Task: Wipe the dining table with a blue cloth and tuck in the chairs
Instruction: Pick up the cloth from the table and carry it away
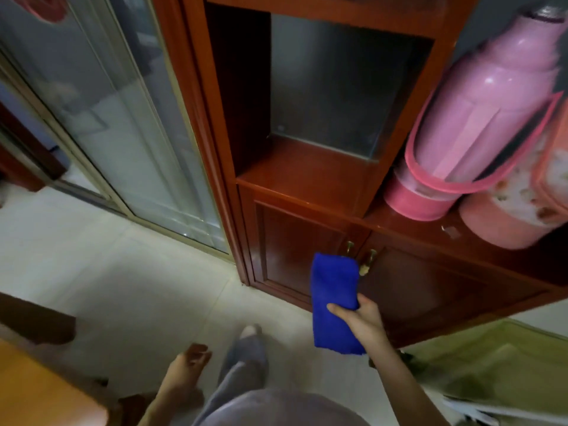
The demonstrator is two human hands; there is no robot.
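A folded blue cloth (333, 302) hangs in front of the lower doors of a red-brown wooden cabinet (304, 186). My right hand (361, 319) grips the cloth at its right edge, thumb across the front. My left hand (189, 362) hangs low beside my leg with loosely curled fingers and holds nothing. A corner of the orange-brown dining table (33, 392) shows at the bottom left. A dark brown chair part (37, 321) juts in from the left edge above it.
Two pink thermos flasks (479, 118) stand on the cabinet's counter at the right. A glass sliding door (123, 124) fills the upper left. Pale floor tiles (123, 287) lie between cabinet and table. A green mat (491, 361) lies at the lower right.
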